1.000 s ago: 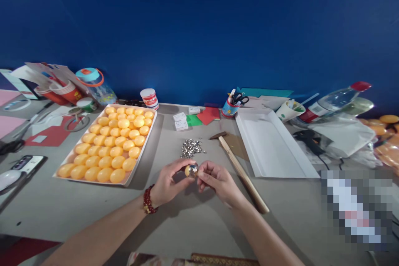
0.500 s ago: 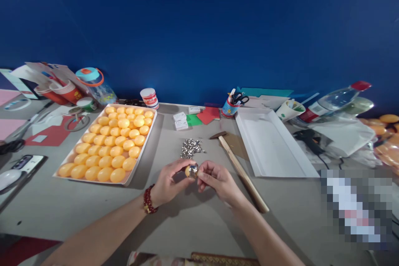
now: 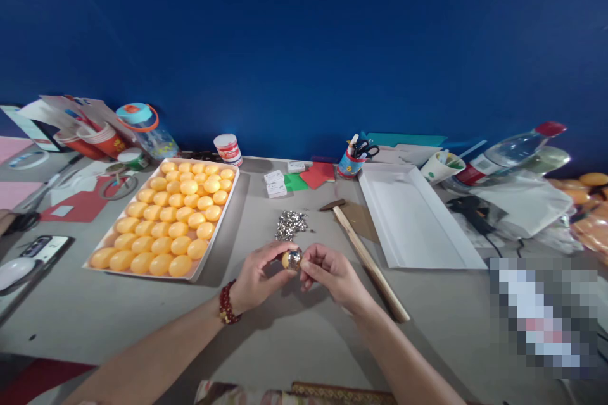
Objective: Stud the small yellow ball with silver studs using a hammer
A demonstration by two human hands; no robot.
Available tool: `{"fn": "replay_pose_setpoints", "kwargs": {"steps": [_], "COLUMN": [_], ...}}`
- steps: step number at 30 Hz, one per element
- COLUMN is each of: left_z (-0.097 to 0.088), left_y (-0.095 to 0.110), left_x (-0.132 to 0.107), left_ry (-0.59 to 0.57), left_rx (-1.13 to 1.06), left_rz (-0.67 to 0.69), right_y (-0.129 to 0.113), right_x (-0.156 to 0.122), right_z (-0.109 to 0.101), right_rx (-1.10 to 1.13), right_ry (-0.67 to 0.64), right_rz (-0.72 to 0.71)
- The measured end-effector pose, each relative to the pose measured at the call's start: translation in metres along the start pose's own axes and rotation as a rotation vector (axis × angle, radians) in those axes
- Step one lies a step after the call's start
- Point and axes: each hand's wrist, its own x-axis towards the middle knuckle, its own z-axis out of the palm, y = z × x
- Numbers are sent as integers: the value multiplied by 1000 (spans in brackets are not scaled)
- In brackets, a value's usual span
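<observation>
My left hand point(image 3: 263, 277), a beaded bracelet at its wrist, pinches an orange table tennis ball point(image 3: 285, 260) between thumb and fingers. Silver thumbtacks point(image 3: 294, 259) cover the ball's right side. Against that side my right hand point(image 3: 331, 275) holds its thumb and forefinger pressed together; whatever is between them is too small to make out. Just beyond the hands lies a loose pile of silver thumbtacks point(image 3: 291, 225). To the left, a shallow white box point(image 3: 194, 275) holds rows of orange balls point(image 3: 178, 230).
A hammer point(image 3: 363, 256) lies right of my hands, beside an open white tray point(image 3: 418, 221). Small white boxes point(image 3: 275, 188), coloured paper point(image 3: 319, 174) and a pen cup point(image 3: 350, 166) stand behind. Bottles point(image 3: 506, 155) and a cup point(image 3: 441, 166) are at the right back.
Both hands stay around the ball with almost no visible movement. At the far left edge, a skin-toned shape has come into view beside the black cable.
</observation>
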Motion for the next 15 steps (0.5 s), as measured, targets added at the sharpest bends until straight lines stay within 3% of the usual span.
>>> {"fn": "replay_pose_setpoints", "kwargs": {"steps": [15], "left_z": [0], "left_y": [1], "left_x": [0], "left_ry": [5], "left_rx": [2], "left_rz": [12], "right_y": [0], "right_x": [-1], "right_z": [0], "right_rx": [-15], "right_ry": [10], "right_rz": [-2]}}
